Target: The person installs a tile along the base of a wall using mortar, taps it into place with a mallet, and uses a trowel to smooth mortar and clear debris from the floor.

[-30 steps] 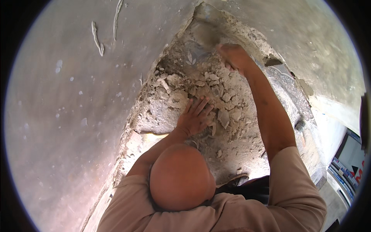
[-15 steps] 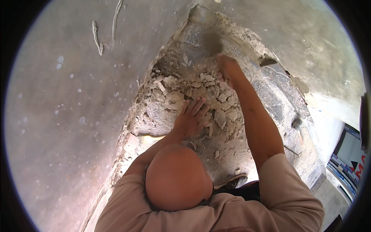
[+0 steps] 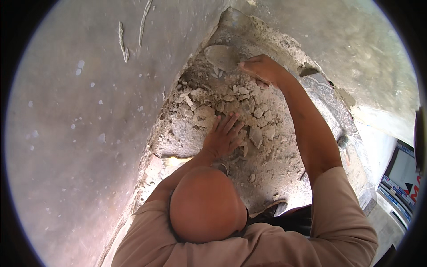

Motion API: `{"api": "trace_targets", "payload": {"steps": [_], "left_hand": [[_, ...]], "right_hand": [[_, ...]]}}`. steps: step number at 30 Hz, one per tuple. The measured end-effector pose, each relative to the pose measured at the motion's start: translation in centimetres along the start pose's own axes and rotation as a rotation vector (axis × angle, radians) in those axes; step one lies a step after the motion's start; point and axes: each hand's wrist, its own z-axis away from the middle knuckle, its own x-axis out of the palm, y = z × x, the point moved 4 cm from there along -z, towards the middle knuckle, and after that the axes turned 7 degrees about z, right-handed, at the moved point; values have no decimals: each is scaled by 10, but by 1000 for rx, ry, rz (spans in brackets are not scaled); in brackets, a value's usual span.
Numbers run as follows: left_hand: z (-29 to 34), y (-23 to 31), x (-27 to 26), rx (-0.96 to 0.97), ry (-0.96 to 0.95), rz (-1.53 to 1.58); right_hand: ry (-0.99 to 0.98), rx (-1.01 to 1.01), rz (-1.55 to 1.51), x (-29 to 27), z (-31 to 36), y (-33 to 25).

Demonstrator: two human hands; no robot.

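My right hand (image 3: 262,69) reaches out to the far part of a rubble-strewn patch. Its fingers are closed round the handle end of a trowel, whose broad, rounded grey blade (image 3: 221,58) points left; the handle itself is hidden in the hand. The blade lies low over the dusty surface, beside a white leaf pattern. Nearer to me, my left hand (image 3: 222,137) rests with fingers spread on the debris, holding nothing. Broken mortar chunks (image 3: 242,100) are heaped between the two hands, and a flat pale piece (image 3: 255,136) lies just right of my left fingers.
A smooth grey plastered wall (image 3: 89,133) rises along the left, another plastered surface (image 3: 356,49) at the upper right. Rough broken plaster edges (image 3: 284,40) border the patch. Dark boxes or panels (image 3: 402,178) stand at the far right. Patterned tile (image 3: 318,82) shows on the right.
The trowel, blurred and farther right before, has swung left and its blade now shows clearly. My right hand has turned with it. My left hand keeps its place on the rubble.
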Motion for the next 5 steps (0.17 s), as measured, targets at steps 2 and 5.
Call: {"api": "trace_targets", "payload": {"steps": [2, 5], "left_hand": [[-7, 6, -4, -57, -125, -100], [-13, 9, 1, -26, -158, -171]], "right_hand": [[116, 72, -219, -6, 5, 25], [230, 143, -222, 9, 9, 50]]}}
